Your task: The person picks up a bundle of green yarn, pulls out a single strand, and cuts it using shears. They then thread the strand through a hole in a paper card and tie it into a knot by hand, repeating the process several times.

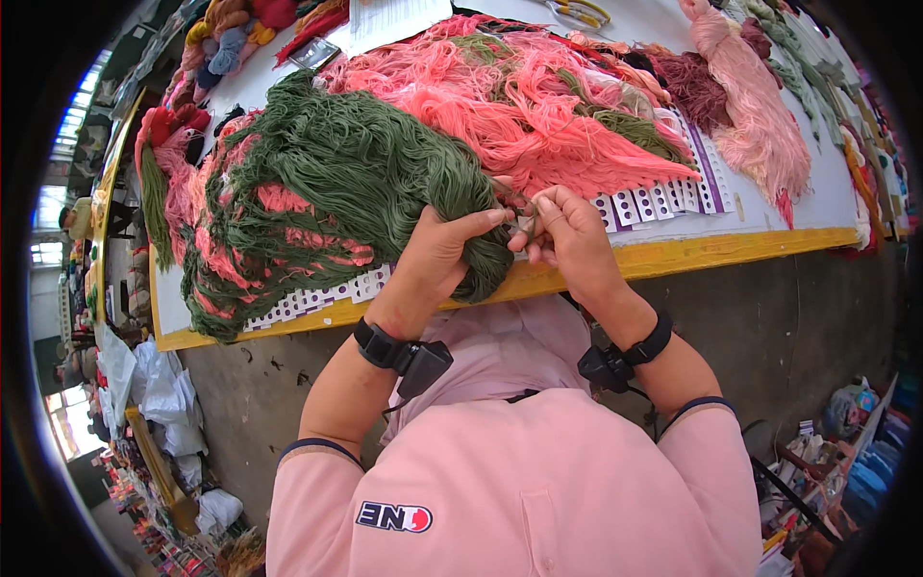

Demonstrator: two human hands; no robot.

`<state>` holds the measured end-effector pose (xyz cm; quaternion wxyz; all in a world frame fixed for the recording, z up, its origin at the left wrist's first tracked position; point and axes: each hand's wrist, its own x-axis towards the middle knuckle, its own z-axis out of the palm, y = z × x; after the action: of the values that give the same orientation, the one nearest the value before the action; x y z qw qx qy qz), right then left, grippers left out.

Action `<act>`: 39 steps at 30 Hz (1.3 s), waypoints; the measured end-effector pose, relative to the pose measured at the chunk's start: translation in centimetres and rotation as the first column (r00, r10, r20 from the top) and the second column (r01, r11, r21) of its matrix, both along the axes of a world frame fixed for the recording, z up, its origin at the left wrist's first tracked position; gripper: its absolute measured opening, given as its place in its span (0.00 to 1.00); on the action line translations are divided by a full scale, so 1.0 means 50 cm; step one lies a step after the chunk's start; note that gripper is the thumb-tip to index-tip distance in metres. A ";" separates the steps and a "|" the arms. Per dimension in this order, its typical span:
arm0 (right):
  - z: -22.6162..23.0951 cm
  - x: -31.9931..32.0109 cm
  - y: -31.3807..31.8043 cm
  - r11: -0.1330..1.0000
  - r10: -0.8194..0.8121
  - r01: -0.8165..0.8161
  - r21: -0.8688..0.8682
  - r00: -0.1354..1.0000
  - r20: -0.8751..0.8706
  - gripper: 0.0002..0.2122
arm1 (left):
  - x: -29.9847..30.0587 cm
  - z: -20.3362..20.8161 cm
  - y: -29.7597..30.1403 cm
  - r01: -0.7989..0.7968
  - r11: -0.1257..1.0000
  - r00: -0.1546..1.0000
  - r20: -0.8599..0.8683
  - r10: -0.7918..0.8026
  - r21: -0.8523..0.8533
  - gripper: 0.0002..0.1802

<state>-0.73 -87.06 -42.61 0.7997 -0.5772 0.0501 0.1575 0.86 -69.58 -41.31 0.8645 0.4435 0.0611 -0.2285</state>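
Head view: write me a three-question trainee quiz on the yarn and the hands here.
1. True or false: both hands meet at the near end of the green yarn bundle.
2. Which yarn lies right behind the right hand? A) pink B) blue C) white
3. Fill in: the table's near edge is coloured ____.

Key
1. True: the left hand rests on the green bundle, and the right hand pinches strands beside it.
2. A, the pink yarn.
3. Yellow.

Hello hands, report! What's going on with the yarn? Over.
Left hand grips green yarn. Right hand pinches a strand. Pink yarn piled behind, tangled in.
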 end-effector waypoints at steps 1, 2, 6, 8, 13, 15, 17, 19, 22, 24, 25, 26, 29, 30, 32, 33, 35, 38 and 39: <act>0.002 0.000 0.000 1.000 -0.011 0.011 0.008 1.000 -0.008 0.10 | -0.001 0.002 0.001 -0.001 1.000 1.000 0.000 0.001 0.000 0.22; 0.003 0.000 0.000 1.000 -0.011 0.011 0.008 1.000 -0.007 0.10 | -0.002 0.007 0.002 0.014 1.000 1.000 -0.001 -0.014 -0.011 0.22; 0.008 -0.001 -0.001 1.000 -0.004 0.004 -0.024 1.000 0.004 0.10 | -0.002 0.009 0.004 0.038 0.999 0.999 -0.014 -0.038 -0.013 0.22; 0.009 -0.002 -0.001 1.000 -0.005 0.005 -0.023 1.000 0.000 0.10 | -0.003 0.009 0.004 0.033 0.999 0.999 -0.005 -0.033 -0.009 0.23; 0.005 -0.003 -0.003 1.000 -0.009 0.009 0.023 1.000 -0.012 0.11 | -0.002 0.001 0.003 0.030 1.000 1.000 0.005 -0.030 -0.008 0.24; 0.013 -0.001 -0.001 1.000 0.019 -0.019 0.009 1.000 -0.018 0.11 | -0.002 0.001 0.004 0.034 0.999 0.999 0.000 -0.034 0.001 0.24; 0.017 -0.001 -0.002 0.999 0.047 -0.047 -0.005 0.999 -0.024 0.11 | -0.003 0.003 0.005 0.038 0.999 0.999 -0.002 -0.038 -0.005 0.24; 0.015 -0.001 -0.006 0.995 0.049 -0.041 0.094 0.996 -0.079 0.12 | -0.003 0.005 0.005 0.041 0.999 0.999 -0.004 -0.041 -0.012 0.24; 0.013 0.001 -0.009 0.996 0.085 -0.084 0.023 0.995 -0.054 0.11 | -0.004 0.004 0.006 0.032 0.999 0.999 -0.010 -0.032 -0.001 0.24; -0.001 -0.003 -0.005 0.994 0.102 -0.102 -0.042 0.995 0.002 0.10 | -0.002 -0.001 0.008 0.047 0.999 0.999 0.001 -0.047 0.009 0.24; -0.007 -0.005 -0.005 0.987 0.121 -0.115 -0.108 0.991 0.057 0.09 | -0.001 -0.001 0.006 0.050 0.999 0.999 -0.001 -0.050 0.008 0.24; -0.008 -0.005 -0.006 0.988 0.118 -0.112 -0.110 0.991 0.055 0.09 | -0.001 0.000 0.003 0.052 0.999 0.999 -0.008 -0.052 -0.001 0.24; -0.005 -0.003 -0.004 0.999 0.037 -0.037 -0.003 0.999 0.021 0.08 | -0.002 0.004 0.007 0.055 0.998 0.998 -0.006 -0.055 -0.018 0.24; -0.006 -0.002 -0.005 0.999 0.038 -0.039 0.032 0.999 0.014 0.08 | -0.002 0.004 0.007 0.065 0.997 0.998 0.001 -0.065 -0.032 0.23; -0.005 -0.003 -0.004 0.997 0.040 -0.041 0.068 0.999 0.006 0.08 | -0.003 -0.001 0.009 0.057 0.998 0.998 -0.003 -0.057 -0.026 0.23; -0.002 -0.003 -0.002 0.997 0.028 -0.028 0.071 1.000 0.003 0.08 | -0.003 -0.003 0.009 0.048 0.999 0.999 -0.006 -0.048 -0.019 0.23; -0.001 -0.004 -0.001 0.997 0.017 -0.017 0.074 1.000 -0.001 0.08 | -0.002 -0.004 0.013 0.063 0.998 0.998 -0.003 -0.063 -0.023 0.23; -0.004 -0.004 0.000 0.998 0.018 -0.018 0.056 1.000 -0.006 0.09 | -0.003 -0.001 0.012 0.071 0.997 0.997 -0.001 -0.071 -0.026 0.23; -0.004 -0.003 0.000 0.999 0.018 -0.018 0.036 1.000 -0.002 0.09 | -0.004 0.001 0.011 0.064 0.998 0.998 -0.002 -0.064 -0.025 0.23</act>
<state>-0.88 -87.07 -42.81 0.8085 -0.5628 0.0431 0.1664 0.69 -69.03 -41.26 0.8620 0.4343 0.0454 -0.2574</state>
